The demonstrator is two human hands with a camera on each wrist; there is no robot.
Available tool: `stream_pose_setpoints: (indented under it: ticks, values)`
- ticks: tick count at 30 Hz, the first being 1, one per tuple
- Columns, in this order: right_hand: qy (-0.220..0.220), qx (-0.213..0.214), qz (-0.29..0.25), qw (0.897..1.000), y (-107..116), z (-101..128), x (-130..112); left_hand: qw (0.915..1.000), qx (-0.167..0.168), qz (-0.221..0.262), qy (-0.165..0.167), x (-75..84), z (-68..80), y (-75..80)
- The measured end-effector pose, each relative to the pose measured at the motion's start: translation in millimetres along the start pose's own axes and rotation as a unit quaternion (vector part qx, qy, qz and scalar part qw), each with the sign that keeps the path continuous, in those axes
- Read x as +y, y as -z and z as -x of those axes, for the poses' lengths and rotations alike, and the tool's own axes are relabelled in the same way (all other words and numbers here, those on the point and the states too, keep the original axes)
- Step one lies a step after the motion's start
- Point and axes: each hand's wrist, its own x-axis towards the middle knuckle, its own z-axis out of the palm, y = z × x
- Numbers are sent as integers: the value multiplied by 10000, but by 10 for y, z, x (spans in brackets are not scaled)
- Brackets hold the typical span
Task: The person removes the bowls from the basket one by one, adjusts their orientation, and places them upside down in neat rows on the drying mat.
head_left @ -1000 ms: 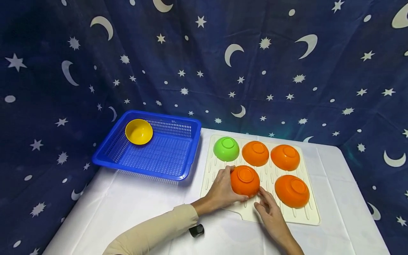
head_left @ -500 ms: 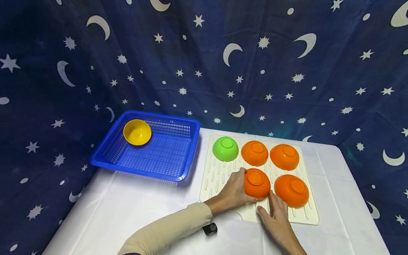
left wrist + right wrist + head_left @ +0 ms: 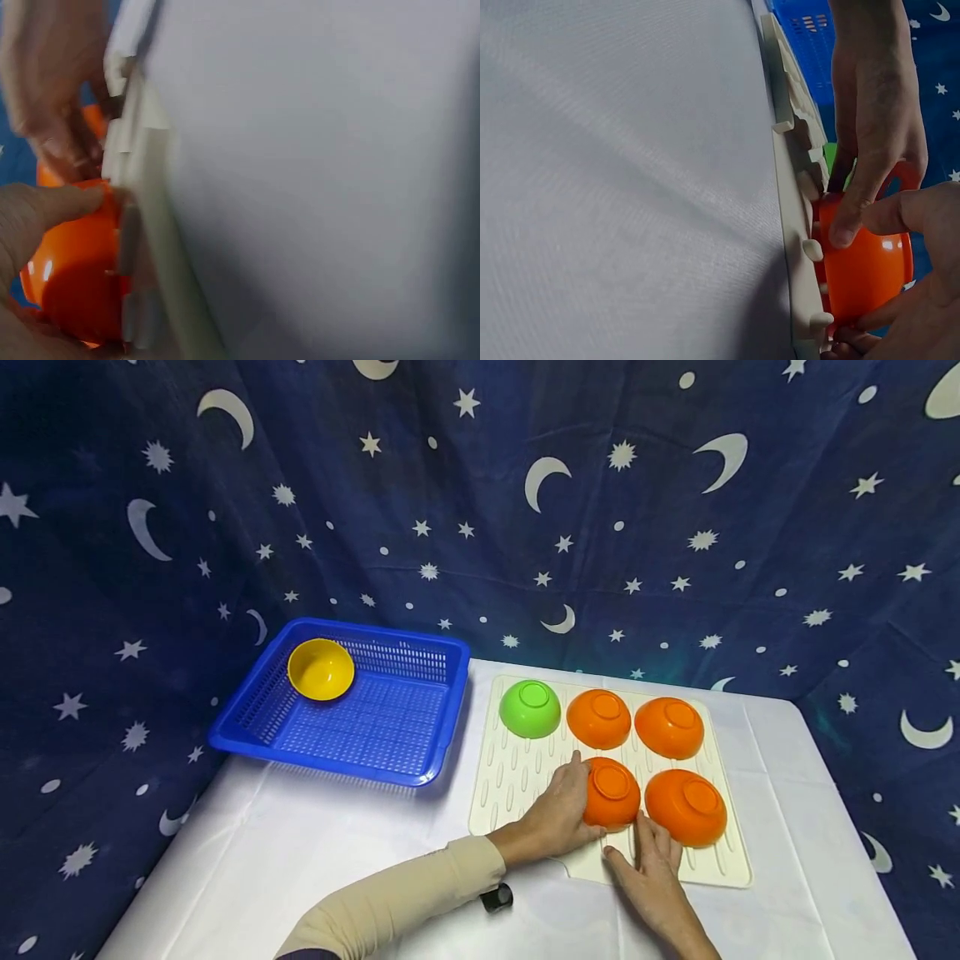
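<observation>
An orange bowl [image 3: 612,795] stands upside down on the cream draining board [image 3: 497,785], in the front row. My left hand [image 3: 557,814] grips its left side, thumb at the near rim and fingers behind. In the right wrist view the left thumb lies on the wall of the orange bowl [image 3: 866,274]. My right hand [image 3: 651,877] is at the bowl's right near side, fingertips touching or very near it, thumb held apart. To its right another upturned orange bowl [image 3: 686,808] sits close by. Behind them stand a green bowl [image 3: 529,709] and two orange bowls [image 3: 598,719], also upturned.
A blue plastic basket [image 3: 442,727] stands at the back left, with a yellow bowl [image 3: 321,669] tilted against its inner wall. White cloth [image 3: 300,835] covers the table. A dark star-patterned curtain [image 3: 480,485] hangs behind. A small black object [image 3: 497,898] shows beneath my left forearm.
My left hand has carried the orange bowl to the right along the board, closer to the front-right bowl. My right hand has shifted slightly right with it. The last half second shows little motion.
</observation>
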Motion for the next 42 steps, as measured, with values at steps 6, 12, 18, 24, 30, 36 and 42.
stream_pose_setpoints:
  ticks: [6,12,18,24,30,36,42]
  values:
    - [288,229,96,9993,12,53,44,9971,-405,-530,-354,9,14,58]
    - [689,81,400,9968,36,115,88,9969,-341,-694,-158,12,82,78]
    - [802,-39,560,9952,32,113,97,9880,-373,-1484,-198,44,80,115]
    - [841,-35,393,9957,75,97,82,9787,-502,-1983,-180,27,18,181]
    - [257,-98,-8,9996,126,147,106,9883,-860,-1250,126,-63,20,305]
    - [318,299,-203,9988,183,247,205,9914,-578,-1172,-110,-108,159,369]
    - [762,670,-759,9919,402,291,353,9899,93,-1325,-500,-106,303,517]
